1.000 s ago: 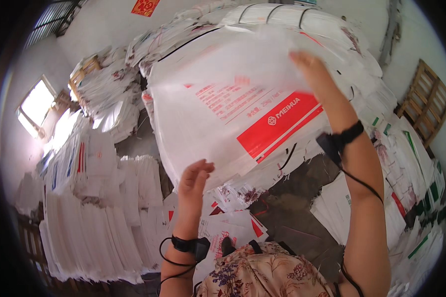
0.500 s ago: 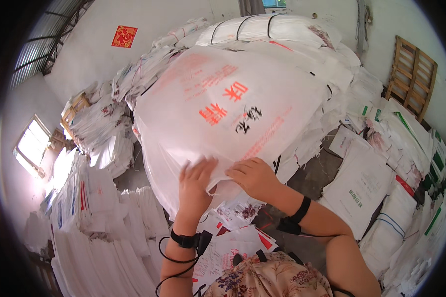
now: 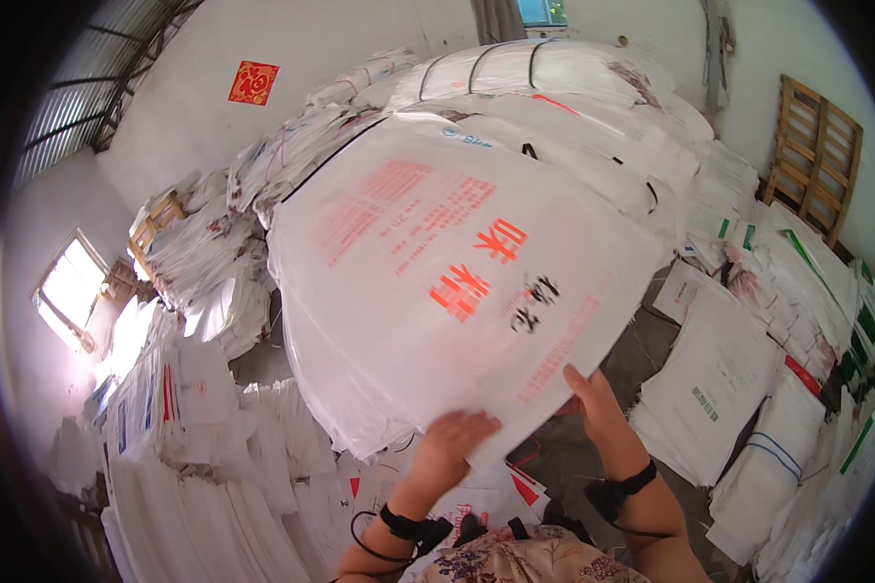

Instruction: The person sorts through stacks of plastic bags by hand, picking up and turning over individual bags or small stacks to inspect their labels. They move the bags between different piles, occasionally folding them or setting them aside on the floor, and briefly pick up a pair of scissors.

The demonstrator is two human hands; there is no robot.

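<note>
A white woven plastic sack (image 3: 389, 321) with red print and black characters lies spread on top of a large bulging pile. My right hand (image 3: 598, 408) is closed on its near right edge, thumb on top and the other fingers beneath. My left hand (image 3: 452, 452) rests on the sack's near edge, its fingers stretched out flat toward the right. Its thumb is hard to make out. Between my hands, a corner of the sack sticks out toward me.
Behind stands a strapped white bale (image 3: 515, 73). Stacked sacks (image 3: 204, 496) fill the left, and flat sacks (image 3: 715, 389) lie on the right beside a rolled bundle (image 3: 768, 466). A wooden pallet (image 3: 812, 146) leans on the right wall.
My right hand has moved right along the sack's edge and now grips it. My left hand has shifted right and nearer. The sack looks flatter and is pulled to the right.
</note>
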